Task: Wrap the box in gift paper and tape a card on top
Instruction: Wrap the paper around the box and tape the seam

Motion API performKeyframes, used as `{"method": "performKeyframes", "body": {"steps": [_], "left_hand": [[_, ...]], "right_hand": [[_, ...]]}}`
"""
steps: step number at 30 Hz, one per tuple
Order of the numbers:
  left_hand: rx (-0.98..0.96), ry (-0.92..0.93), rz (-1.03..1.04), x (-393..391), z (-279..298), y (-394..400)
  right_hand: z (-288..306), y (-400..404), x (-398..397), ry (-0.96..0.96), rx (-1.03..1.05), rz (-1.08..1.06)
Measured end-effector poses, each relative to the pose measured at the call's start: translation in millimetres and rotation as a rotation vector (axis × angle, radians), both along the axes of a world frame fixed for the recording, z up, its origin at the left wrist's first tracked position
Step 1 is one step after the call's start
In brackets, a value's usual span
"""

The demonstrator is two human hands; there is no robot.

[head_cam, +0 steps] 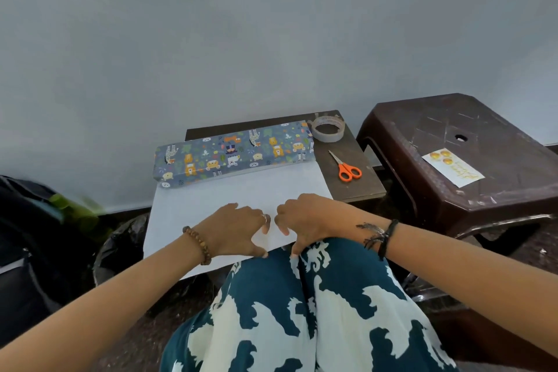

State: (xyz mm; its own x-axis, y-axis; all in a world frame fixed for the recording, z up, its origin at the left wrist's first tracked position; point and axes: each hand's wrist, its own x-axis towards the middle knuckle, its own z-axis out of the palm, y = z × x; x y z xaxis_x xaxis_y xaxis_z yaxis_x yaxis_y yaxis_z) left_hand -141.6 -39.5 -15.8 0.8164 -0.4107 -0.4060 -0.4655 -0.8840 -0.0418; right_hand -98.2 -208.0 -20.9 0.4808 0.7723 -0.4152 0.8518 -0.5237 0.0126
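Note:
The gift paper [241, 190] lies white side up on a small dark table [356, 178]. Its far part shows the printed animal pattern [232, 154] as a long raised shape; I cannot tell whether the box is under it. My left hand [238, 229] and my right hand [305, 220] sit close together at the paper's near edge. Their fingers curl onto the white sheet and both thumbs are at its edge, gripping it. The card [453, 170], white with gold print, lies on a brown plastic stool [471, 202] to the right.
A roll of clear tape [327, 128] stands at the table's far right corner. Orange-handled scissors [345, 166] lie just in front of it. A dark bag [33, 238] is on the floor at left. A grey wall rises right behind the table, and my patterned lap [302, 311] is below.

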Motion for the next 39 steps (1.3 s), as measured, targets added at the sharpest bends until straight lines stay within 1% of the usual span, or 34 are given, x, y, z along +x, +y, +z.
{"method": "performKeyframes", "body": {"steps": [4,9,13,17,22,26,30,31,32,34,36,37,39], "left_hand": [[-0.041,-0.039,0.018,-1.5,-1.1,-6.9],[0.018,-0.1,0.028,9.9,13.8,-0.3],[0.02,-0.267,0.044,27.6,33.5,12.1],[0.018,-0.384,0.16,53.9,59.0,25.8],[-0.121,-0.534,0.283,97.8,79.2,42.2],[-0.191,-0.547,0.37,141.5,75.1,58.6],[-0.215,-0.513,0.46,183.2,58.9,78.1],[-0.215,-0.486,0.473,192.5,54.4,81.2],[-0.219,-0.46,0.482,200.9,50.0,84.0],[-0.23,-0.415,0.505,215.2,40.5,87.1],[-0.242,-0.377,0.524,226.6,29.2,89.1],[-0.234,-0.361,0.525,231.9,22.6,89.4],[-0.181,-0.339,0.514,240.0,9.8,88.8]], "right_hand": [[7.1,-2.7,1.3,-0.046,0.119,-0.014],[31.2,-5.2,18.2,-0.083,0.185,-0.091],[51.9,-6.9,37.7,-0.095,0.274,-0.154],[68.8,-3.7,61.6,-0.103,0.365,-0.249],[89.5,15.1,101.0,-0.261,0.49,-0.308],[85.8,36.9,142.4,-0.342,0.568,-0.347],[71.3,58.5,183.5,-0.404,0.53,-0.341],[69.5,62.2,192.8,-0.356,0.514,-0.336],[67.3,64.8,201.9,-0.265,0.491,-0.345],[61.5,66.6,220.2,-0.031,0.425,-0.376],[51.7,67.6,236.2,0.149,0.346,-0.406],[46.2,68.2,243.2,0.201,0.309,-0.417],[35.7,71.0,254.1,0.242,0.258,-0.424]]}}
